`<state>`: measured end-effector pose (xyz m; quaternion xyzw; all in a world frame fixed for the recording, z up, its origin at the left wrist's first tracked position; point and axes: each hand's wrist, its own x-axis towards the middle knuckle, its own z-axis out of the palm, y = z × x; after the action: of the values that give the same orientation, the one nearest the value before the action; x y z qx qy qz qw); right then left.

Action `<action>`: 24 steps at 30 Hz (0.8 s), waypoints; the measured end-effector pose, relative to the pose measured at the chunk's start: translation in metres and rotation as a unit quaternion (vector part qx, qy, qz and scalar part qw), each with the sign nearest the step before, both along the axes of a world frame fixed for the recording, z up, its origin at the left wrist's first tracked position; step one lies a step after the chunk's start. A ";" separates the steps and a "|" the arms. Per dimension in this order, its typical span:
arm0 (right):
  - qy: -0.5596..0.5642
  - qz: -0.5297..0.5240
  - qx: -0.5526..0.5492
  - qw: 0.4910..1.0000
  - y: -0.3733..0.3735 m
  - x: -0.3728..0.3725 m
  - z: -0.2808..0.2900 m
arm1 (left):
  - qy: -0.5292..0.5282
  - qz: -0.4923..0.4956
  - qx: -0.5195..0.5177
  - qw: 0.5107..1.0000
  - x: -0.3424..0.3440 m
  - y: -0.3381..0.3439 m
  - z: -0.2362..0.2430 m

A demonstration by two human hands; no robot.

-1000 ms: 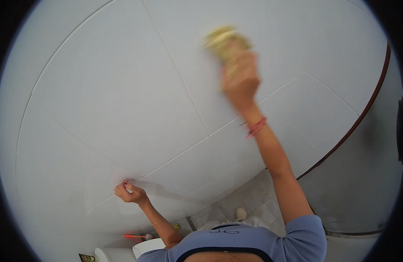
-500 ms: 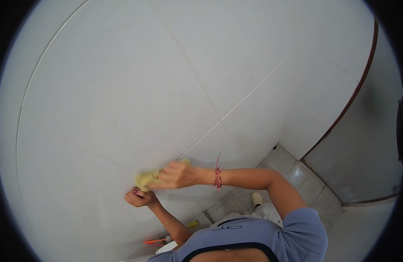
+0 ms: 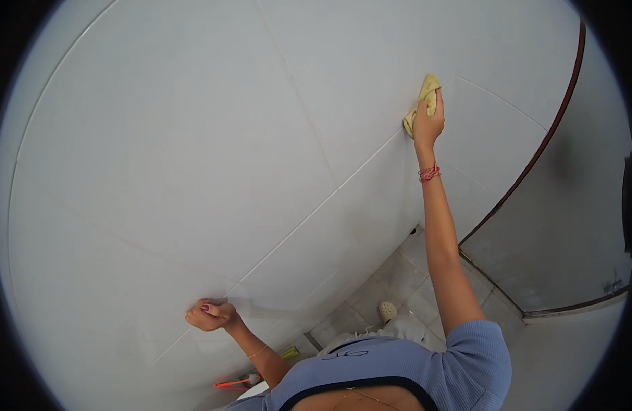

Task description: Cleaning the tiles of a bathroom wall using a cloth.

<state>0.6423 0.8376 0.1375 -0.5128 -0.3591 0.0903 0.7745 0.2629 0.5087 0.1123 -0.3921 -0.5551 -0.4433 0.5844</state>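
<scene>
With the arm stretched out far to the right, my right hand (image 3: 429, 125) grips a pale yellow cloth (image 3: 429, 88). The cloth is bunched under the fingers and lies against the white tiled wall (image 3: 192, 151), close to the corner where a second wall face begins. Its lower end hangs over a grout line. At lower left, my left hand (image 3: 212, 315) is curled into a fist beside the same wall, thumb folded over the fingers. Nothing shows in that fist.
A dark brown edge strip (image 3: 528, 175) borders a grey door-like panel (image 3: 569, 226) on the right. Below are grey floor tiles (image 3: 401, 281) and a cream clog (image 3: 388, 312). An orange-handled item (image 3: 231, 385) and a yellow-green object (image 3: 290, 353) sit low near my left forearm.
My right hand has swept the cloth up and right across the wall, from beside my left hand to the corner. The left fist has shifted only slightly.
</scene>
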 end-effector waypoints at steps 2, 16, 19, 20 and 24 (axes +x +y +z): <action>0.069 0.061 0.045 0.995 -0.012 -0.020 0.010 | 0.003 -0.004 0.008 1.000 -0.002 0.001 -0.002; -0.278 0.073 0.220 0.932 -0.215 -0.234 -0.111 | -0.023 -0.150 0.020 0.988 -0.006 0.003 -0.009; -0.154 0.076 0.011 0.985 -0.207 -0.212 -0.203 | -0.029 -0.142 -0.017 0.989 -0.005 -0.002 -0.008; -0.064 0.092 -0.049 0.992 -0.205 -0.204 -0.222 | -0.030 -0.146 -0.015 0.989 -0.003 0.002 -0.008; 0.172 0.121 -0.201 0.957 -0.203 -0.195 -0.215 | -0.015 -0.141 -0.033 0.989 -0.001 0.005 -0.006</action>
<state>0.4474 0.6341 -0.0771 -0.5871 -0.2540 0.3406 0.6891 0.2623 0.5137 0.1060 -0.4790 -0.5166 -0.5089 0.4947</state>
